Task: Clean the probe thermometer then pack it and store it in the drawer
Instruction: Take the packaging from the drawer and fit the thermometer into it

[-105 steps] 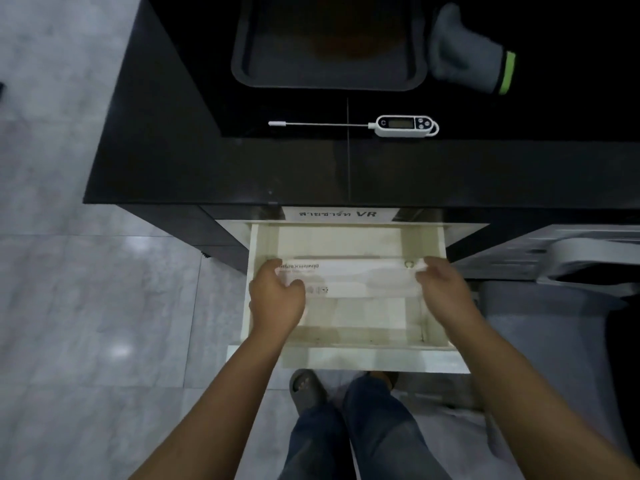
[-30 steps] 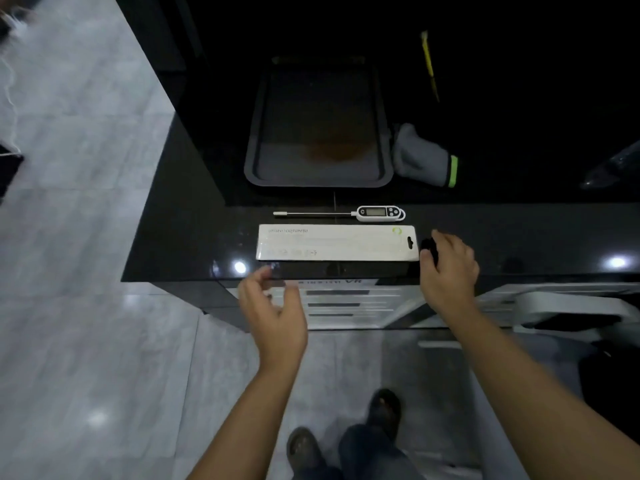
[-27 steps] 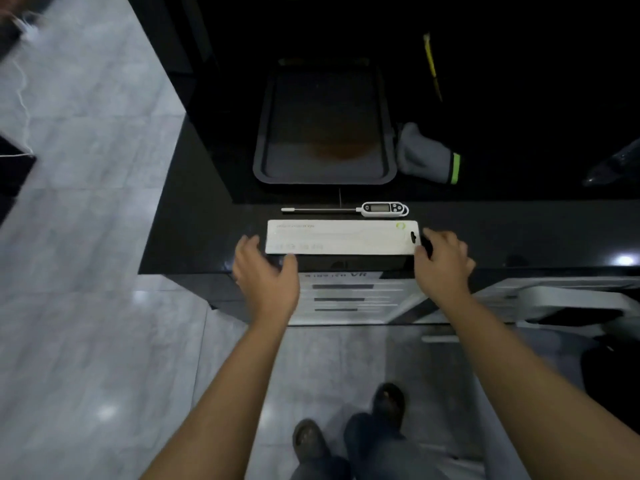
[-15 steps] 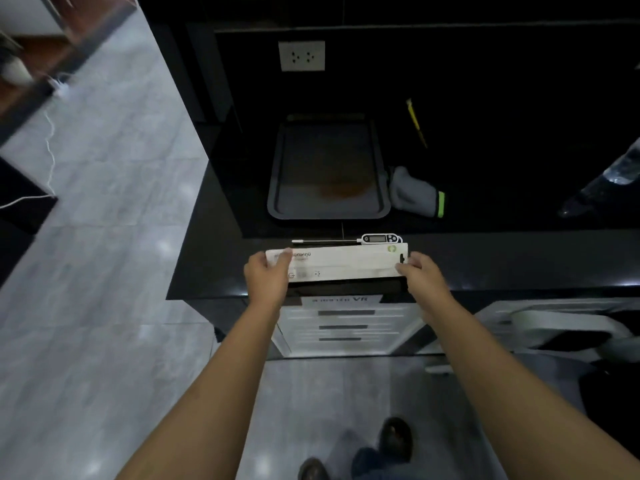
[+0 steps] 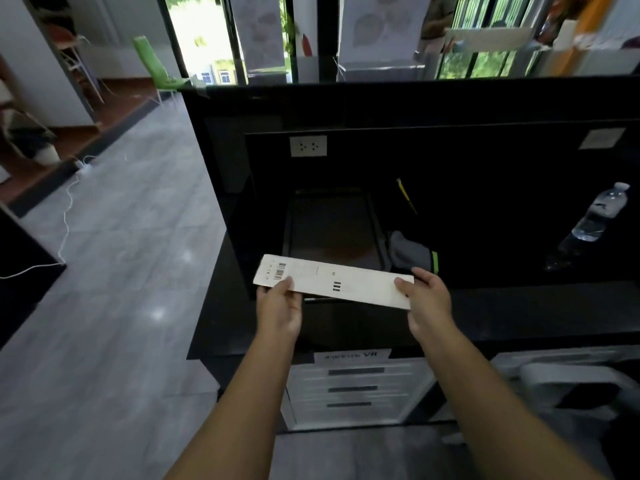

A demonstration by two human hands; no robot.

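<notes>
Head view. Both hands hold a long white package (image 5: 334, 285) clear of the black counter (image 5: 519, 313), barcode side up, tilted slightly down toward its right end. The left hand (image 5: 280, 306) pinches the package's left end, thumb on top just beside the barcode. The right hand (image 5: 427, 299) clamps the right end, thumb on top and fingers underneath. The hands are well apart, one at each end of the package.

The probe thermometer (image 5: 320, 300) lies on the counter directly under the package; only a thin sliver of its probe shows at the package's lower edge, at about 6 o'clock from the package centre. The rest is hidden.

At 12 o'clock from the package sits a dark tray (image 5: 334, 230). At 2 o'clock lies a grey glove (image 5: 412, 252) with a green cuff band, just beside the tray. At 3 o'clock, well apart, a clear water bottle (image 5: 601, 213) stands tilted in frame.

Below the counter, at 6 o'clock, is a white drawer unit (image 5: 356, 389); its drawers appear closed.
</notes>
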